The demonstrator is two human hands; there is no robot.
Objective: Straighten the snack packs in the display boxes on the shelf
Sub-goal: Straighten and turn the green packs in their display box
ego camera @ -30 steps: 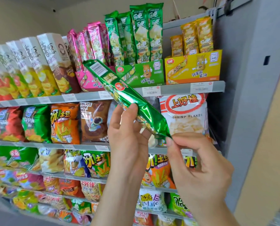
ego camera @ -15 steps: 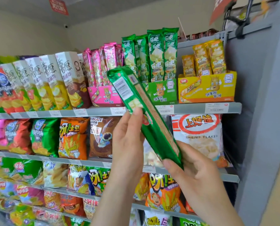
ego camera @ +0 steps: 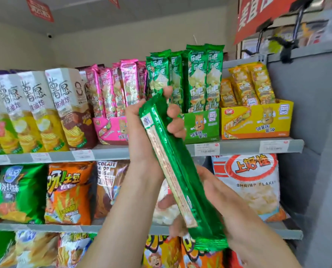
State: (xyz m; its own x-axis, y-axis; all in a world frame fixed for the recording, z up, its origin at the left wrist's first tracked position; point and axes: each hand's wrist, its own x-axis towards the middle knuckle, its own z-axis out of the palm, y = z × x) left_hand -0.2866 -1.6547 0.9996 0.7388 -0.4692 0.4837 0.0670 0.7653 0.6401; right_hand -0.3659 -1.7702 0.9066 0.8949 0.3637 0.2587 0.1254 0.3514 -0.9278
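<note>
The person has one green pack [ego camera: 173,167] out of the display and holds it in front of the shelf [ego camera: 238,147], between the top tier and the one below. It is tilted with its upper end leaning left, and the back seam faces us. The left hand [ego camera: 137,130] grips the top end with its fingers [ego camera: 173,113] curled round the foil. The right hand [ego camera: 214,191] cradles the bottom end, fingers wrapped behind it, so neither hand is spread. I take the two-ended hold to be for control, because a long, slippery sleeve like this would flop or twist if gripped at one point only. Just behind the top end is the green box [ego camera: 202,124], where its fellow packs [ego camera: 204,78] stand upright. The pink box [ego camera: 111,130] stands beside it on the left and the yellow box [ego camera: 256,120] on the right. The pack probably belongs in the green box, turned front-out and upright to match its row.
</note>
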